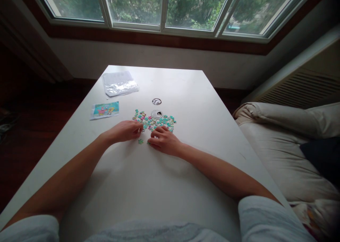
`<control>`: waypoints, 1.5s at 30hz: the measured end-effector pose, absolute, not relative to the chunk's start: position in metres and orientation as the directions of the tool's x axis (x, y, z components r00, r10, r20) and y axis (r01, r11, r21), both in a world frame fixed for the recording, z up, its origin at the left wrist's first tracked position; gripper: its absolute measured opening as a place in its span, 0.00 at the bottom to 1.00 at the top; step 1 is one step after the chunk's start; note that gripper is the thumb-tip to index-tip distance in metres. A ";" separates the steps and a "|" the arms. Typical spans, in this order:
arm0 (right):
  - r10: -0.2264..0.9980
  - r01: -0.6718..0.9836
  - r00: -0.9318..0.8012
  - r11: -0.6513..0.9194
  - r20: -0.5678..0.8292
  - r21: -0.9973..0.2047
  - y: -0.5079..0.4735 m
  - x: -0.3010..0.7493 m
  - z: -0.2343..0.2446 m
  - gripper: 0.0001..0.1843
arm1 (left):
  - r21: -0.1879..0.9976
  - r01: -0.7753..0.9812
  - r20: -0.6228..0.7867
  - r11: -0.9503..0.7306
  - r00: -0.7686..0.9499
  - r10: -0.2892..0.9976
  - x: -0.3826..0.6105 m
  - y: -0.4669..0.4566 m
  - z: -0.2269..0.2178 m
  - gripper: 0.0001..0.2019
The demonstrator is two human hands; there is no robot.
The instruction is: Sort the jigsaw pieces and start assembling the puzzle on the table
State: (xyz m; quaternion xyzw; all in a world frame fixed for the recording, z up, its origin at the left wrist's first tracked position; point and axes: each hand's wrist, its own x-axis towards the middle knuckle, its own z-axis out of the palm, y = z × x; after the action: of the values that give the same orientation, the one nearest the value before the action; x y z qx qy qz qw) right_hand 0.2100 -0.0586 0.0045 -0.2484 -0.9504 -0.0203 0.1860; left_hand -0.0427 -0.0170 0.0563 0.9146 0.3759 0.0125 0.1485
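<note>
A loose heap of small jigsaw puzzle pieces (166, 120), mostly teal with some pink and yellow, is spread on the white table. My left hand (129, 130) lies at the heap's left front edge, its fingers curled together; what the fingertips hold, if anything, is hidden. From the right, my right hand (167, 141) reaches in with thumb and fingers bent, gripping a small green puzzle piece (148, 142) at the tabletop. Between the hands, apart from the heap, a single green puzzle piece (140, 141) lies flat.
A small cartoon picture sheet (106, 109) lies left of the heap. Behind it is a clear plastic bag (120, 83) with papers. Two round inserts, a far one (156, 101) and a near one (152, 113), are in the white table (186, 86). A beige sofa (276, 150) stands at right.
</note>
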 end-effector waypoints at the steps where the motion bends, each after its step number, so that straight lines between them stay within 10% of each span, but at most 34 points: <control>1: 0.487 0.508 -0.790 0.860 0.371 -0.047 -0.057 0.211 0.004 0.09 | 0.278 0.688 -0.089 -0.671 0.713 0.695 -0.043 -0.017 0.055 0.07; 45: 0.588 0.591 -0.716 0.798 0.375 -0.123 -0.040 0.222 -0.009 0.14 | 0.136 0.647 -0.123 -0.750 0.762 0.635 -0.035 -0.024 0.061 0.07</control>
State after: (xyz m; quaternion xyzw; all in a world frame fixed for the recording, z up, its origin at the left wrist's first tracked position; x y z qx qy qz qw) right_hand 0.2216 -0.0402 -0.0092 -0.3182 -0.9264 -0.0026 0.2014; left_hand -0.0350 -0.0240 0.0611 0.9349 0.3429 -0.0346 0.0852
